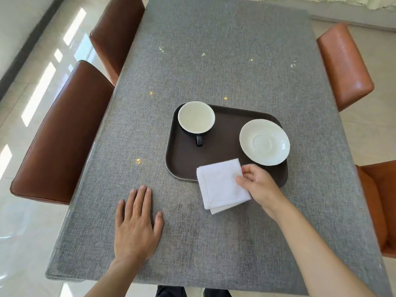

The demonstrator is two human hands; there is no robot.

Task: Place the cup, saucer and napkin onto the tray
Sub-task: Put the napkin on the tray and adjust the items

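Note:
A dark brown tray (222, 144) lies on the grey table. A black cup (196, 117) with a white inside stands in the tray's far left corner, its handle pointing toward me. A white saucer (264, 142) rests on the tray's right side, overhanging the right rim. A folded white napkin (220, 185) lies across the tray's near rim, half over the table. My right hand (257, 185) pinches the napkin's right edge. My left hand (137, 224) lies flat on the table, fingers apart, to the left of the napkin.
The grey cloth-covered table (214, 61) stretches away from me. Brown leather chairs stand at the left (64, 133), far left (117, 33) and right (345, 65), with another at the near right (381, 206). Shiny floor tiles surround the table.

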